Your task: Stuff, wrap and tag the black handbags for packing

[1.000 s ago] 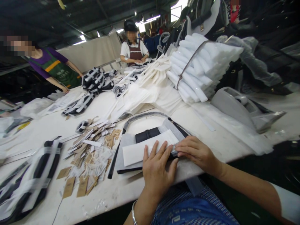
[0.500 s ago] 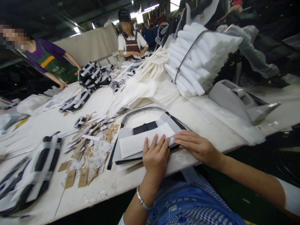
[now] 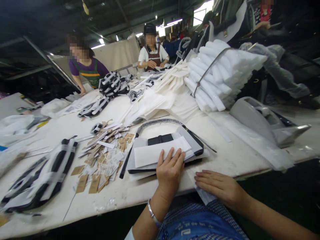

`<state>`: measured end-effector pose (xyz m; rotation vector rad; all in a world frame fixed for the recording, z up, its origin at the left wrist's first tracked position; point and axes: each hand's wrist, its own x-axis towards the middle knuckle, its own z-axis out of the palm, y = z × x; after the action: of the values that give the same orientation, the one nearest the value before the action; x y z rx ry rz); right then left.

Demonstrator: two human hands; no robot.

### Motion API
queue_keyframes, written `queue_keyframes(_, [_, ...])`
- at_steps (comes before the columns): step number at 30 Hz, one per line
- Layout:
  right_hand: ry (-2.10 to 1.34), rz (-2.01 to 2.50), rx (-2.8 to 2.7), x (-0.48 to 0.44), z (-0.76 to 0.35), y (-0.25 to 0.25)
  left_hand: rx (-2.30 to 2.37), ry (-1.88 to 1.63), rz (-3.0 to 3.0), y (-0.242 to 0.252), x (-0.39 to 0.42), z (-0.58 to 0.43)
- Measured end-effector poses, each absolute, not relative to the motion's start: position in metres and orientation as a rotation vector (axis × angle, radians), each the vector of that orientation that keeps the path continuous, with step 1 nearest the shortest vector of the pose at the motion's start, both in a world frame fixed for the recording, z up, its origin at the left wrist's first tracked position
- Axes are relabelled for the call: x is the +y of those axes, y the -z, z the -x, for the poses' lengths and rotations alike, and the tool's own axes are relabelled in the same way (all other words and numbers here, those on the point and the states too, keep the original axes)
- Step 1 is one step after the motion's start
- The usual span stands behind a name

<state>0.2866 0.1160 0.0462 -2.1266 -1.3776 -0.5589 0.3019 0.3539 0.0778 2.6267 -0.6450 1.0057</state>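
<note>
A flat grey and black bag [image 3: 192, 141] with a curved strap lies at the near edge of the white table [image 3: 240, 155]. A white paper sheet [image 3: 155, 154] rests on top of it. My left hand [image 3: 170, 170] lies flat on the bag's near edge, fingers stretched over the paper. My right hand [image 3: 220, 186] rests flat on a thin grey sheet [image 3: 203, 195] hanging over the table edge, fingers extended to the left, just right of the bag.
A scatter of brown and white paper tags [image 3: 105, 156] lies left of the bag. Wrapped black bag straps [image 3: 42, 176] lie at far left. A tall stack of white foam sheets [image 3: 220, 78] and a grey tape dispenser [image 3: 267, 120] stand at right. Two people [image 3: 86, 65] work at the far side.
My right hand has slid off the bag's right corner down to the grey sheet at the table edge. My left hand stays pressed on the bag. The view has shifted slightly.
</note>
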Motion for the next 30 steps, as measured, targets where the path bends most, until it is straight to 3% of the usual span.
queue_keyframes(8, [0.547,2.176,-1.416,0.088,-0.274,-0.056,-0.618,-1.064,-2.604,-0.076,0.352,-0.304])
queue_keyframes(18, [0.497,2.208,-1.435,0.125,-0.252,-0.079,-0.62,-1.031,-2.577,-0.075,0.353,-0.304])
queue_keyframes(30, [0.435,2.159,-1.336,0.134,-0.3,-0.153,-0.655,-1.031,-2.543,-0.07,0.354,-0.304])
